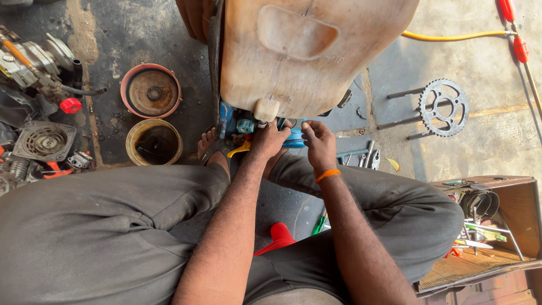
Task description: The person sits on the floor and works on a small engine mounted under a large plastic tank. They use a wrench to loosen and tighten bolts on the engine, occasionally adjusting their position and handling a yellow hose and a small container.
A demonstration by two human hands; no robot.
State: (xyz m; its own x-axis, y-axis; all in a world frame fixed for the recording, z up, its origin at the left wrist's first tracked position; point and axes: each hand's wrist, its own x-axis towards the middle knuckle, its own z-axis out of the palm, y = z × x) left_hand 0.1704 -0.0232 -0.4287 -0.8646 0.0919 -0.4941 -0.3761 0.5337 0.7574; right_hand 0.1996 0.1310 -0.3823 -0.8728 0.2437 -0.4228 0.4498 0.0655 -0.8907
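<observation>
Warm, even daylight fills a sharp view, brightest on the pale floor (497,62) at upper right, with soft shadows, no glare, and wide-angle bending near the edges.

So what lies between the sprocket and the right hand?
In the head view, a few grey metal tools lie on the floor between the sprocket and the right hand.

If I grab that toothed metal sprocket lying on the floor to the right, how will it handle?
The sprocket looks like solid metal, so probably stiff and heavy for its size. It lies flat on the concrete floor, so it should not roll unless stood on edge. Its teeth may bite fingers, and the oily-looking workshop suggests a slippery surface.
</observation>
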